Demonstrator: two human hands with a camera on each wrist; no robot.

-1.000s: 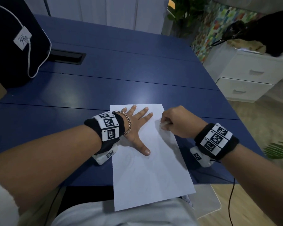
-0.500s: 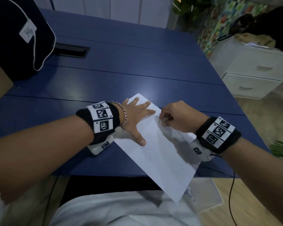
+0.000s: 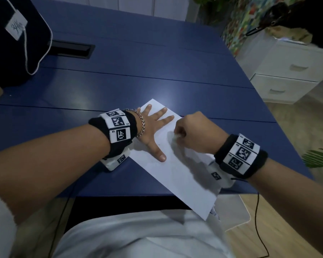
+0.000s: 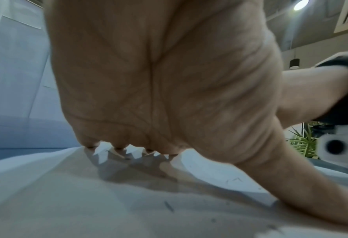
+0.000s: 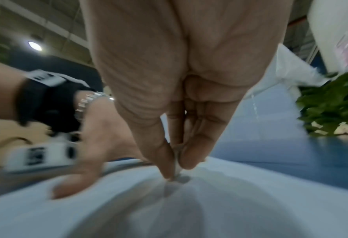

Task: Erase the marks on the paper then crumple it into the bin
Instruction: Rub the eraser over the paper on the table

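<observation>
So we've got the paper (image 3: pixel 175 170) lying skewed on the blue table (image 3: pixel 157 67), one corner pointing away from us and the near corner hanging off the table edge over our lap. Our left hand (image 3: pixel 153 133) is spread flat on the far end, fingers straight, thumb out, just pressing the sheet down, not gripping anything. Our right hand (image 3: pixel 196 133) is curled with thumb and fingers pinched tight on a small pale eraser (image 5: pixel 177 165), its tip touching the paper just beside the left hand. The left wrist view shows a few faint pencil marks (image 4: pixel 169 206) near the thumb, so we'd say erasing isn't done. Handling-wise, a single sheet like this is very light, floppy and slick on a smooth top, so it'll likely slide or buckle under rubbing unless it's pinned close to the eraser, and hard strokes toward a free edge could wrinkle or tear it. For the crumple, no careful grip needed: we'd probably gather it from the middle or scoop the overhanging corner, since that's the easy bit to get fingers under. No bin in any view.
</observation>
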